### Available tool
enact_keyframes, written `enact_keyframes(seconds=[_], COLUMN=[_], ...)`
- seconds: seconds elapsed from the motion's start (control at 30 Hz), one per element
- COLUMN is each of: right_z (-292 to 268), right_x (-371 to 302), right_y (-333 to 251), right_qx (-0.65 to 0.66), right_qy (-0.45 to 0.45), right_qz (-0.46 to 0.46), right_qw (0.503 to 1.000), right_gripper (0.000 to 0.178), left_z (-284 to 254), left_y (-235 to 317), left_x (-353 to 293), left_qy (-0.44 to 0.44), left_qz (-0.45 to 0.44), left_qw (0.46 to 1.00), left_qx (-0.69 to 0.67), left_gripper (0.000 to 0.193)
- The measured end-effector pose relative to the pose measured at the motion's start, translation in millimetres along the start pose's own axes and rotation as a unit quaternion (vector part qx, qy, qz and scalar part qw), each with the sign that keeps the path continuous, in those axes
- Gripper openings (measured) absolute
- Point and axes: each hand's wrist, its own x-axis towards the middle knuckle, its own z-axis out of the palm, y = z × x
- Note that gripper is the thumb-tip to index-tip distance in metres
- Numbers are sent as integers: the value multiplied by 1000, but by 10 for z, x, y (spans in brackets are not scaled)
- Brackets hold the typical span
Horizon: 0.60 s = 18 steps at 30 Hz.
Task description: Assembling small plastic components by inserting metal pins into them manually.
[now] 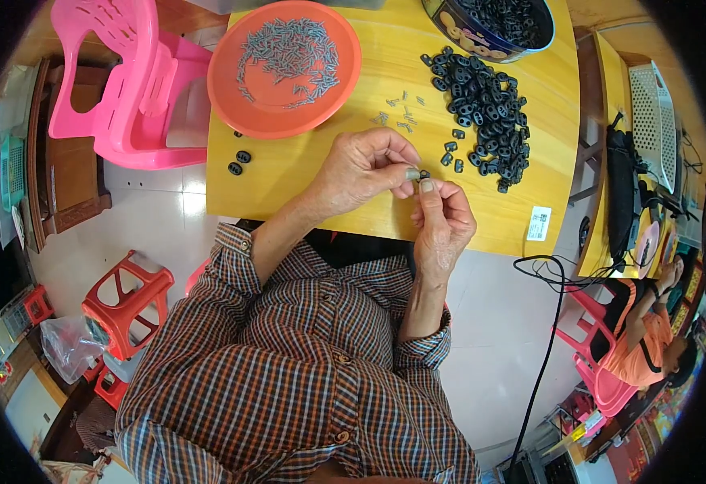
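Note:
Over the near edge of the yellow table, my two hands meet at the fingertips. My right hand (443, 222) is closed, thumb against fingers, on a small black cord lock (425, 174), mostly covered by the fingertips. From the left, my left hand (369, 167) comes up to it in a pinch; whatever lies between its thumb and finger is hidden. Just beyond the hands lie several loose small grey metal springs (405, 125). To their right spreads a heap of black two-holed cord locks (490, 113), with a few strays at its near left side.
An orange-red plate (222, 97) of grey springs stands at the far left of the table (514, 214). At the far right is a round dark blue tin (458, 36) of black pieces. Two black pieces (240, 161) lie below the plate. A pink chair (139, 97) adjoins the left edge.

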Motion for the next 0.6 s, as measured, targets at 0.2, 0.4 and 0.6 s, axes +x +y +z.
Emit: enact_keyframes(seconds=[0.2, 0.4, 0.6], right_z=[5, -12, 6], right_x=[5, -3, 0], right_y=[12, 15, -3], right_qx=[-31, -14, 1], right_qy=[-8, -12, 0], right_qz=[-4, 22, 4], right_qw=[999, 1000, 1000], right_gripper=[10, 9, 10], left_z=[-39, -21, 9], left_y=[39, 57, -1], left_x=[4, 16, 17], left_qy=[-29, -37, -35], left_qz=[-4, 6, 11], left_qw=[1000, 999, 999], left_qx=[8, 1, 0], left_gripper=[12, 13, 14])
